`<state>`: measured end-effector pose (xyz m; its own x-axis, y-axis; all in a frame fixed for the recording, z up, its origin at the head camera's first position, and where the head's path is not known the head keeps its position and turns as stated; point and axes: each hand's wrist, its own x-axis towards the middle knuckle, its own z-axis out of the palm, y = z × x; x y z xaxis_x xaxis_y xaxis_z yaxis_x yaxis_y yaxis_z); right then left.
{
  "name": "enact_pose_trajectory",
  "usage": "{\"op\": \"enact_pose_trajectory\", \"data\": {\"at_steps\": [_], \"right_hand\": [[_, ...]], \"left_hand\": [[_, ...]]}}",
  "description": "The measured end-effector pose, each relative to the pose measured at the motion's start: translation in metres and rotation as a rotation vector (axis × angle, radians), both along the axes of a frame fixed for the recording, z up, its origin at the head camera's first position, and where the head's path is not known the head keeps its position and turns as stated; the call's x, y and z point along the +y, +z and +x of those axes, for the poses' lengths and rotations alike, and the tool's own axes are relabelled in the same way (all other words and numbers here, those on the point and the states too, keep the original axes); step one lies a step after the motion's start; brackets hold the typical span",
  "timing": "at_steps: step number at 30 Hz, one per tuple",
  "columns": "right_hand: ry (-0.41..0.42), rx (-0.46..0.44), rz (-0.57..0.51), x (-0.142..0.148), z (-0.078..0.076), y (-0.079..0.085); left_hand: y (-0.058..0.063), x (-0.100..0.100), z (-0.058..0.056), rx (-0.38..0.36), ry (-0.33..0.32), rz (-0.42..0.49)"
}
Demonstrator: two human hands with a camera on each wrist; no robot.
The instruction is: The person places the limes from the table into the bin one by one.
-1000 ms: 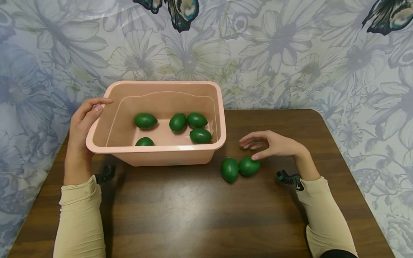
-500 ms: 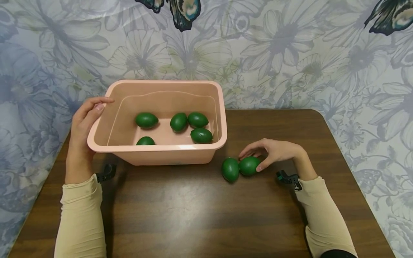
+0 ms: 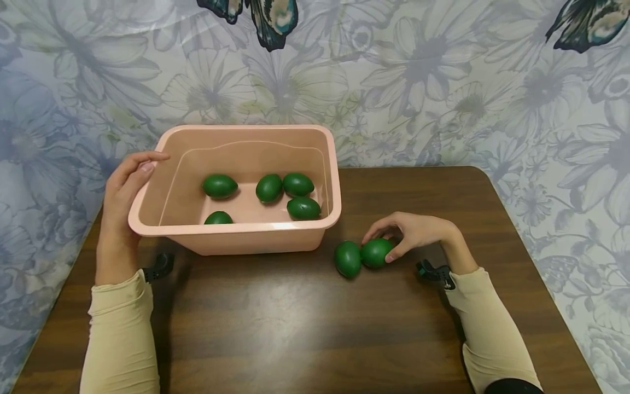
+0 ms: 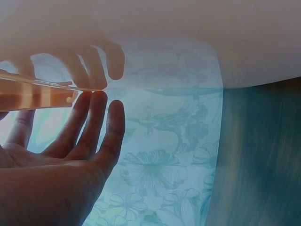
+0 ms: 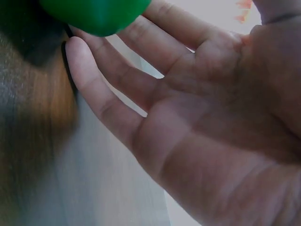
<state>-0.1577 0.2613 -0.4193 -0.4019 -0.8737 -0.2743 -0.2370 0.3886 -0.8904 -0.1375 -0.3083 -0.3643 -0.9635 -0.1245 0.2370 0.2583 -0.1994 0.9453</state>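
Observation:
A pink plastic bin (image 3: 246, 241) stands at the left of the table with several glossy green limes (image 3: 220, 186) inside it. My left hand (image 3: 120, 200) grips its left rim, with the fingertips over the edge; in the left wrist view, the fingers reach up to the rim's underside. To the right of the bin, two more limes lie side by side on the wood. Around the right-hand lime (image 3: 375, 253), my right hand (image 3: 413, 232) pinches with thumb and fingers. The other lime (image 3: 347, 259) touches it on the left. The right wrist view shows only the held lime's lower part.
The brown wooden table (image 3: 275, 328) has its far right corner at the back. A flower-patterned wall covering (image 3: 418, 98) rises directly behind it, near the bin's far side. Dark wrist straps (image 3: 159, 267) sit at both cuffs.
My right hand has come down over the right-hand lime, and its thumb and fingers have closed round it. The left hand and the bin stay in place; the view shifts slightly.

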Motion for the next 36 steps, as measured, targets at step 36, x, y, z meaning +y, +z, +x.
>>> {"op": "enact_pose_trajectory", "data": {"at_steps": [36], "right_hand": [[-0.298,0.125,-0.201,0.0100,-0.0046,0.0062]], "left_hand": [[-0.0035,-0.0011,-0.0029,0.017,-0.015,0.033]]}}
